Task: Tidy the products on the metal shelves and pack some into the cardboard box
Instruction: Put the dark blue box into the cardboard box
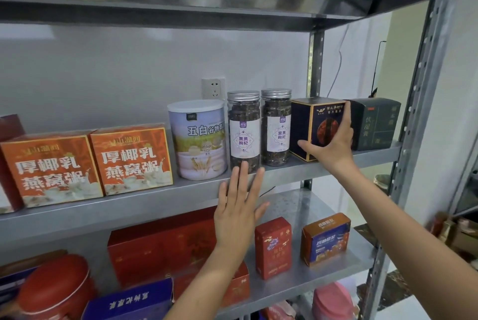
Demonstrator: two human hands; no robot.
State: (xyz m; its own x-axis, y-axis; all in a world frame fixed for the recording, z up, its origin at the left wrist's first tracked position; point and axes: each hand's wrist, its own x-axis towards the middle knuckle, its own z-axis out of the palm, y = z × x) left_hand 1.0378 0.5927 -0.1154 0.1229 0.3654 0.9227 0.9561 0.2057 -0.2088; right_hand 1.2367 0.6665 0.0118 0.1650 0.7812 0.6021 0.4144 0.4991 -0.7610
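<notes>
The left hand [236,212] is held flat, fingers straight and slightly spread, its tips in front of the foot of a lidded jar [244,129] on the middle metal shelf [129,211]. Farther right on that shelf, the right hand [333,142] grips a dark blue box [306,123], thumb and fingers clamped across it, just beside a black box [375,123].

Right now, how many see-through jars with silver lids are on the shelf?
2. The left jar stands beside the white can, the right jar beside the dark blue box. More might hide behind.
</notes>
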